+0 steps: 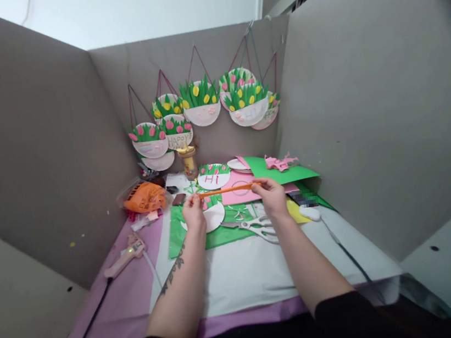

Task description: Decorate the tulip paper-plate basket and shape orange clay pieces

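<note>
A narrow orange strip (226, 190) is stretched nearly straight and level between my two hands, above the worktop. My left hand (194, 214) pinches its left end, and my right hand (271, 195) pinches the right end. Whether it is ribbon or cord, I cannot tell. Below and just right of my left hand lies a paper-plate flower basket (214, 217), partly hidden, with pink tulips and a white half-plate front. Scissors (253, 225) with white handles lie open beside it, near my right wrist, on green paper (185, 244). Behind the strip rests a finished plate basket (213, 179) lettered "HI".
A glue gun (127, 257) with a lit indicator and black cord lies left. Behind it sits an orange bundle (145, 197) in clear plastic. Green sheets (281, 169) and pink scraps (280, 161) lie back right. Several plate baskets (203, 114) hang on the grey back panel.
</note>
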Motion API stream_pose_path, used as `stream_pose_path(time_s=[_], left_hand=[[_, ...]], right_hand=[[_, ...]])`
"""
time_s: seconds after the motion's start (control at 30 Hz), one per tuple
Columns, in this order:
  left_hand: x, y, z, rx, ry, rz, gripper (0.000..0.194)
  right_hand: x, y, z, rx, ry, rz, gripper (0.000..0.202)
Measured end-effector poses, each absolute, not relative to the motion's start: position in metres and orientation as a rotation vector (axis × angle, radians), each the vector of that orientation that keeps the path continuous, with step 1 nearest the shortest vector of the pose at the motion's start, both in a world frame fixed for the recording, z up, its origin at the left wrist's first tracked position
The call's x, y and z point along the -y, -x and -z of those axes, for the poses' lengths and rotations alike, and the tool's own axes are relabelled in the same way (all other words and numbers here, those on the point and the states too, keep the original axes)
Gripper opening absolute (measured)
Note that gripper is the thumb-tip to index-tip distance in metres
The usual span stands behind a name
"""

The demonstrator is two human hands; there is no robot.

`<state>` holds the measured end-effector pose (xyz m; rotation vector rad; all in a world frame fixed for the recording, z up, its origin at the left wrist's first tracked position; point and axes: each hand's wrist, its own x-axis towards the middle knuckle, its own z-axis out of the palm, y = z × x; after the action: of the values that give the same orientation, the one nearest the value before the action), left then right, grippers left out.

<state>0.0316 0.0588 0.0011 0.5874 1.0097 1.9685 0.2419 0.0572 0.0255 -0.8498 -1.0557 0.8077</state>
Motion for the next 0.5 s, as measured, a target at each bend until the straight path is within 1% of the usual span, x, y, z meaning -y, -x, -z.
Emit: stream_pose_path(time_s=[0.1,0.17,0.27,0.37,0.43,0.5], left_hand=[[-0.055,-0.045,-0.003,-0.915,-0.593,-1.842,0.019],[-0.049,-0.054,-0.005,-0.795,-0.641,-1.756,0.026],[-0.037,-0.060,-0.011,-0.638,-0.735,-1.584,0.040],[-0.026,-0.061,-0.015,-0.577,-0.869,-1.410,0.055],[-0.022,-0.063,-0.016,-0.564,-0.945,-1.360,0.069],[-0.023,-0.066,-0.015,-0.586,-0.984,-1.389,0.079]], right_hand=[[-0.049,-0.216,-0.024,1.206,0.730,-0.976,0.022],[-0.046,-0.204,-0.023,1.272,0.717,-1.013,0.022],[-0.046,-0.198,-0.020,1.326,0.786,-0.902,0.023],[-0.047,-0.199,-0.017,1.363,0.834,-0.775,0.032],[-0.047,-0.199,-0.016,1.360,0.828,-0.758,0.038],[-0.046,-0.198,-0.016,1.371,0.819,-0.765,0.040]])
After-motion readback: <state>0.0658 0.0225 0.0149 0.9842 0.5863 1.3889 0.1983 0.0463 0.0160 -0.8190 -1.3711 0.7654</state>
